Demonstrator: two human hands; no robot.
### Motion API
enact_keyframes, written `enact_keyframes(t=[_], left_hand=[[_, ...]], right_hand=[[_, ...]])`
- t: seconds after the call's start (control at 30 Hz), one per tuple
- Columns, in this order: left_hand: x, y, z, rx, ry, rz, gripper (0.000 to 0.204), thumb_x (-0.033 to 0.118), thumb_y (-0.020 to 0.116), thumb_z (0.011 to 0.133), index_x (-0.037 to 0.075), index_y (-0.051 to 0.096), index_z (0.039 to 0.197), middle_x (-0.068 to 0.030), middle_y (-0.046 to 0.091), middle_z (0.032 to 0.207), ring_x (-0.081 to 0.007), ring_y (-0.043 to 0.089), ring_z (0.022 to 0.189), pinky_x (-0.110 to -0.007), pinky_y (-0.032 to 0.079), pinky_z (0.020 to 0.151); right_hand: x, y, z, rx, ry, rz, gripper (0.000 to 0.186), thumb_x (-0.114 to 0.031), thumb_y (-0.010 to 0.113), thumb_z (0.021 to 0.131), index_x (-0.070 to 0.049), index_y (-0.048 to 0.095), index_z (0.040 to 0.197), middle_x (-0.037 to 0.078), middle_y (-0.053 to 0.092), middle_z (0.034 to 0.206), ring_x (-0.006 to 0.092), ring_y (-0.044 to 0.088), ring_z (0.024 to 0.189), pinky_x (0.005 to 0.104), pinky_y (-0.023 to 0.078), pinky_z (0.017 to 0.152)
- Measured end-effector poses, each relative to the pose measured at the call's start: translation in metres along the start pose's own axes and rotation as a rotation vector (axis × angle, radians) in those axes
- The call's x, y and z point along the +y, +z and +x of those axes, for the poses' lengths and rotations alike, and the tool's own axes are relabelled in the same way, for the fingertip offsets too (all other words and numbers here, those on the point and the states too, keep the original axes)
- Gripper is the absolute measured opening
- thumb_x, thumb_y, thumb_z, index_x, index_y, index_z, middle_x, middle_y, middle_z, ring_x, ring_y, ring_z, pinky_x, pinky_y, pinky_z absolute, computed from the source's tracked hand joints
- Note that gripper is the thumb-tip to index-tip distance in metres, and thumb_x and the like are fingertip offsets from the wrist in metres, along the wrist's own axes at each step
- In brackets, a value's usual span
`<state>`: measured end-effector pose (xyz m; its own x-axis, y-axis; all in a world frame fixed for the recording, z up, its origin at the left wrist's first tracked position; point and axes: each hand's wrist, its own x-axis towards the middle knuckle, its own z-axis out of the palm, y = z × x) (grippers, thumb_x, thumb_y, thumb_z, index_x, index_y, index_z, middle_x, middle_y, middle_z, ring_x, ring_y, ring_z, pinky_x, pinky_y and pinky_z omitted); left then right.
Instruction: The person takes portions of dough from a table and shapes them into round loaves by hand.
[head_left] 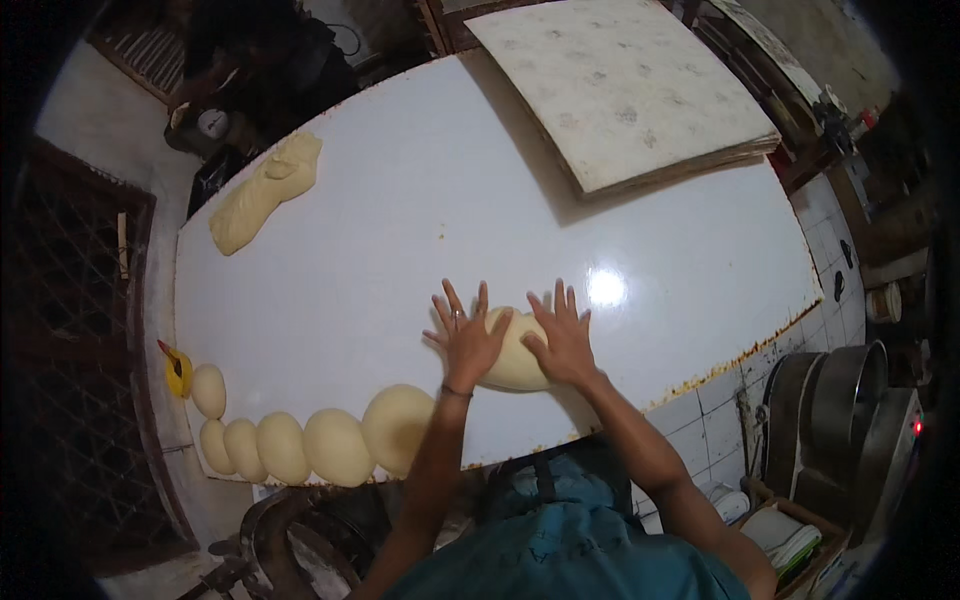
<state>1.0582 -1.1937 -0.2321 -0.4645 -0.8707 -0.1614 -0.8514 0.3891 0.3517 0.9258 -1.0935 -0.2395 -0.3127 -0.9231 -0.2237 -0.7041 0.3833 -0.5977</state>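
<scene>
A smooth, pale yellow ball of dough sits on the white tabletop, close to the edge nearest me. My left hand lies against its left side, and my right hand covers its right side. Both hands have their fingers spread and pointing away from me, with the thumbs resting on the dough. A ring and a dark wristband show on the left. Several more rounded dough balls line the near left edge, growing larger toward my left forearm, which partly covers the largest. One small ball sits behind the row.
A long, uneven slab of dough lies at the table's far left. Stacked pale boards occupy the far right corner. A yellow object lies at the left edge. Beyond the table, a person is beside a dial scale. Metal machinery stands right.
</scene>
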Motion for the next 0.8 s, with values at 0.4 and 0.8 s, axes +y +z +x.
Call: enact_keyframes(t=[0.4, 0.8], left_hand=[[-0.017, 0.007, 0.026, 0.044, -0.755, -1.309, 0.057, 0.047, 0.033, 0.096, 0.005, 0.035, 0.134, -0.0083, 0.051, 0.118, -0.0174, 0.049, 0.108, -0.034, 0.038, 0.095], [0.028, -0.042, 0.017, 0.130, -0.425, -2.183, 0.062, 0.053, 0.034, 0.092, 0.008, 0.033, 0.135, -0.0125, 0.044, 0.130, -0.0304, 0.047, 0.114, -0.046, 0.041, 0.093]], right_hand=[[0.028, -0.029, 0.071, 0.099, 0.125, 0.653, 0.053, -0.026, 0.049, 0.090, 0.006, 0.035, 0.130, 0.022, 0.046, 0.125, 0.0299, 0.046, 0.116, 0.0388, 0.036, 0.099], [-0.022, -0.056, 0.187, -0.976, -0.321, 2.150, 0.092, -0.058, 0.065, 0.072, -0.012, 0.025, 0.141, 0.010, 0.039, 0.137, 0.0248, 0.037, 0.126, 0.0430, 0.033, 0.103]])
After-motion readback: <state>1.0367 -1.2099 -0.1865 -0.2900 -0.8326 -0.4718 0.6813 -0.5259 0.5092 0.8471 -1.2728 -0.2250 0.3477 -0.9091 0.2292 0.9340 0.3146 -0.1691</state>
